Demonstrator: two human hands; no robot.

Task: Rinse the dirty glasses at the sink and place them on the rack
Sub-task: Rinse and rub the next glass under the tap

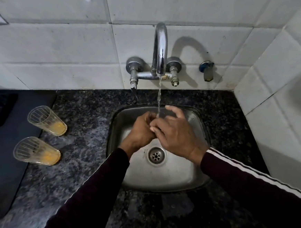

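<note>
Two ribbed clear glasses with orange dregs at the bottom stand on the speckled dark counter left of the sink, one farther back [46, 121] and one nearer [36, 151]. Both of my hands are over the steel sink [196, 175], under the thin stream of water from the chrome tap [160, 50]. My left hand [142, 130] is curled into a fist. My right hand [176, 131] has its fingers spread and its fingertips touch the left hand. I see no glass in either hand.
A dark mat [7, 161] lies on the counter at the far left, beside the glasses. White tiled walls close in the back and the right side. A small blue-and-grey valve [207, 70] sticks out of the wall right of the tap. The drain [156, 155] sits mid-sink.
</note>
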